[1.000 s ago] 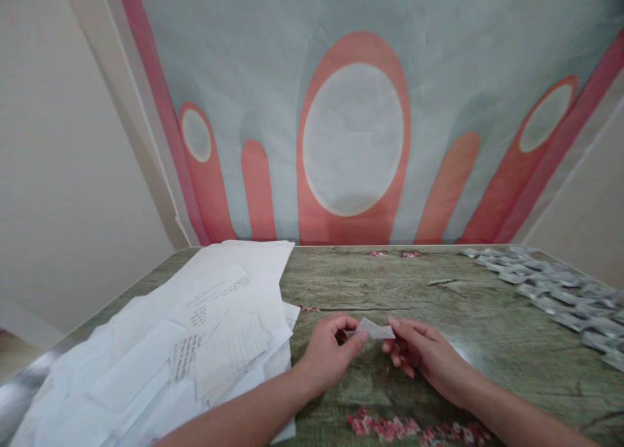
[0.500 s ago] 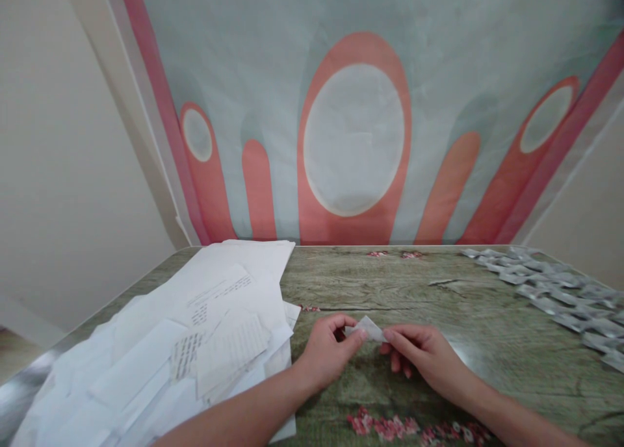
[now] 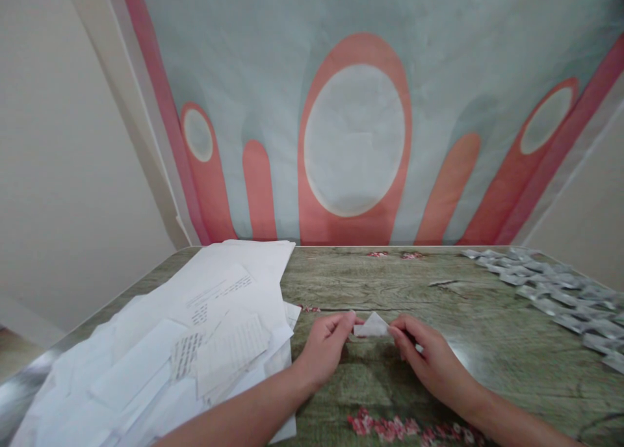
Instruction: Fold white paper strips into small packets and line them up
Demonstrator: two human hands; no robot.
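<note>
Between my two hands, just above the wooden-patterned table [image 3: 361,278], is a small white piece of folded paper [image 3: 373,325] with a pointed top and a flat lower band. My left hand [image 3: 327,346] pinches its left end between thumb and fingers. At the opposite end, the thumb and fingertips of my right hand [image 3: 425,351] are closed on the paper. Part of its right end is hidden by those fingers.
A spread pile of white paper sheets [image 3: 146,356], some printed, covers the table's left side. Rows of small folded paper pieces [image 3: 560,297] lie along the right. Behind the table stands a grey-green wall covering [image 3: 273,57] with red shapes.
The folded paper has turned, so its point now faces up and its lower edge lies level. My left thumb has drawn back to the left, and my right fingers have curled in.
</note>
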